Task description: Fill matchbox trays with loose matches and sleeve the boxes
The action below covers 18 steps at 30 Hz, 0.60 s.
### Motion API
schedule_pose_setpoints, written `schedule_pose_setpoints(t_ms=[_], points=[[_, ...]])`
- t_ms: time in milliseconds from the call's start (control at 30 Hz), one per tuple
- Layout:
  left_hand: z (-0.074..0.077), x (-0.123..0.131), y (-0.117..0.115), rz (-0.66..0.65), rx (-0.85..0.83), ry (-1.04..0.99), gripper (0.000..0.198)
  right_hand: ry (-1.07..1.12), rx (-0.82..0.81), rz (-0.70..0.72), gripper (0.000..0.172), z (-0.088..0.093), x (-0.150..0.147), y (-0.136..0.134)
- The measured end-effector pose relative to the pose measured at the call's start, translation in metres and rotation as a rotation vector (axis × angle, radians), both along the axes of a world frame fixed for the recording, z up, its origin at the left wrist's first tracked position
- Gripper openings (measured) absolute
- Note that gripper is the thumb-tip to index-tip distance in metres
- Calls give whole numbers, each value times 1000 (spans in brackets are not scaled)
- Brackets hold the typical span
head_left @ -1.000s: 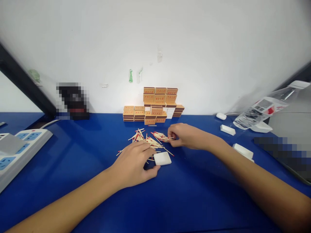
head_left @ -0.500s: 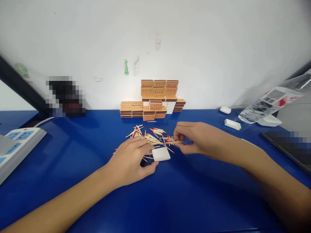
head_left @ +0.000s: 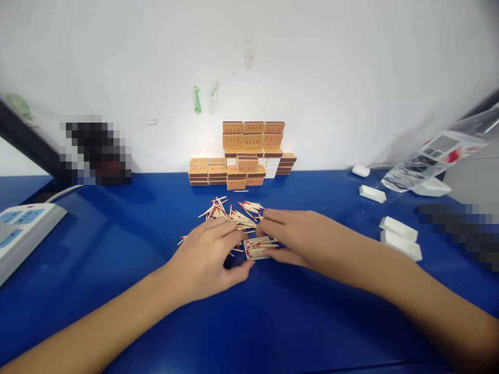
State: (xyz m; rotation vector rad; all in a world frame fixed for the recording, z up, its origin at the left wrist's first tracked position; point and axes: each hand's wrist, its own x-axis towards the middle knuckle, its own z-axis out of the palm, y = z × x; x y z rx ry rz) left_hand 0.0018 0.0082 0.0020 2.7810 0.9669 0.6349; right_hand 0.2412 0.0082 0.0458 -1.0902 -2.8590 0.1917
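"Left hand?"
"Thumb and fingers holding the left end of a white tray; loose matches behind."
"Tray's position?"
"On the blue table, between both hands, long axis running left to right."
"Its contents?"
"Matches laid lengthwise, red heads leftward."
"Right hand?"
"Fingers and thumb narrowly parted about the sticks' right ends; whether gripping, cannot tell."

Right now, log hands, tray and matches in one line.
left hand: holding white tray, left end | right hand: at matches in tray, grip unclear | loose matches: behind and left of tray | matchboxes: stacked by wall
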Motion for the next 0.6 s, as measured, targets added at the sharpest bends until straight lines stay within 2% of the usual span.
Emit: schedule_pose_setpoints(t_ms=[167,400,600], points=[[-1,-2,1,7,21,-15,20,145,-218,-119,25,2,25,9],[-2,-3,1,4,23,-15,20,59,-323,-201,29,-3,30,12],[-1,-2,1,-3,17,-19,19,88,-292,-140,10,-6,25,8]])
